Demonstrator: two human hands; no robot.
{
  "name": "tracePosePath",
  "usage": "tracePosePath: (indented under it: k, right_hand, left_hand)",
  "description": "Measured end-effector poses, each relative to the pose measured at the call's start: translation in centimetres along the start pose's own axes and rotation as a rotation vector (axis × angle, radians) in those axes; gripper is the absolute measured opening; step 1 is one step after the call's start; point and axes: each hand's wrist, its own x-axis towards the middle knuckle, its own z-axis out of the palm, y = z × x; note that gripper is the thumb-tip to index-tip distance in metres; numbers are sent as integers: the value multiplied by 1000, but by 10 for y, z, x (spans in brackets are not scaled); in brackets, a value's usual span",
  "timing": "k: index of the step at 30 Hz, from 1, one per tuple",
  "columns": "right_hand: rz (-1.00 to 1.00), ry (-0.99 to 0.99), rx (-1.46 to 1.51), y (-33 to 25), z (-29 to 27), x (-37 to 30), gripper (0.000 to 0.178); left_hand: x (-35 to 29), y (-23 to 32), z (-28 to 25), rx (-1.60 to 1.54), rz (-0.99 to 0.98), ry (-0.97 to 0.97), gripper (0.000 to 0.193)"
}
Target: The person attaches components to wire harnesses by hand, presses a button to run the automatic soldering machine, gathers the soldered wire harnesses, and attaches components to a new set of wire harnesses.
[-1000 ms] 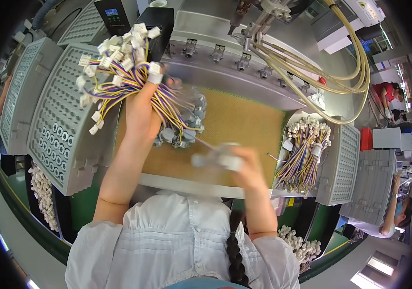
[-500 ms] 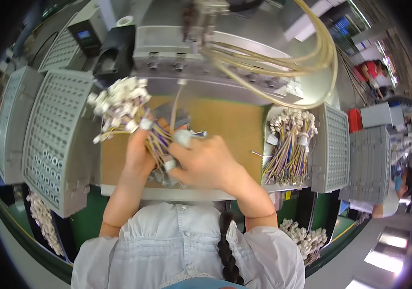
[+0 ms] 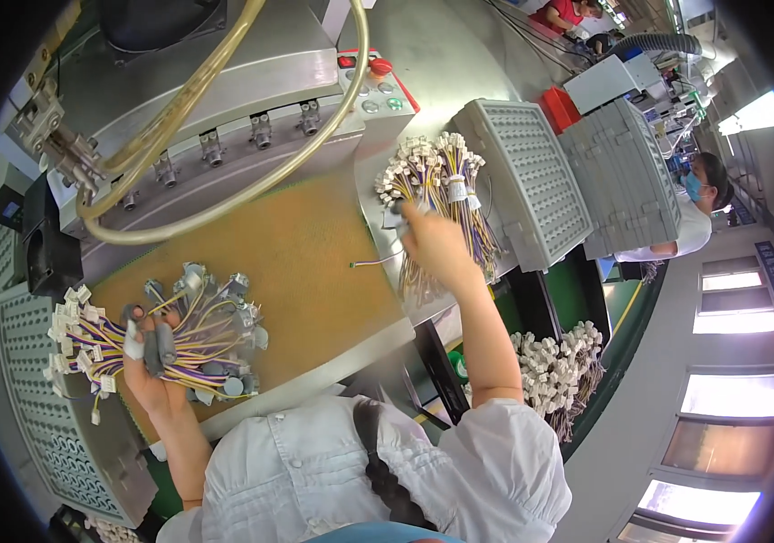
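Note:
My left hand (image 3: 153, 385) is closed round a bundle of yellow and purple wire harnesses (image 3: 197, 348) above the left of the brown mat (image 3: 305, 262). White connectors (image 3: 75, 339) fan out on the bundle's left side, and grey end pieces (image 3: 233, 385) on its right. Grey covers sit on some of that hand's fingers. Over a second pile of wire harnesses (image 3: 473, 226), at the mat's right, my right hand (image 3: 441, 249) has its fingers curled in among the wires near the white connectors. Whatever is between those fingertips is hidden. One loose wire (image 3: 375, 262) sticks out toward the mat.
Behind the mat stands a grey machine with metal fittings (image 3: 261, 131), a looping clear hose (image 3: 351, 81) and a red button (image 3: 380, 67). Grey perforated trays (image 3: 531, 172) stand at the right, another tray (image 3: 34, 380) at the left. White connectors (image 3: 559, 366) hang below right. A co-worker (image 3: 699, 213) is beyond.
My right hand has left the left-hand bundle and reached over to the pile on the right. The bundle in my left hand has fanned out. The whole view has turned toward the right.

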Motion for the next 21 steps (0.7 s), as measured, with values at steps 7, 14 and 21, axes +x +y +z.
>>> tracePosePath:
  k: [7, 14, 21]
  right_hand:
    - [113, -144, -220, 19, 70, -8, 34]
    - [232, 81, 534, 22, 4, -6, 41]
    - [25, -51, 1411, -69, -24, 14, 28]
  left_hand:
    - [2, -3, 4, -52, 48, -203, 18]
    - [-7, -2, 2, 161, 116, -21, 37]
    - [-9, 0, 6, 8, -28, -110, 51]
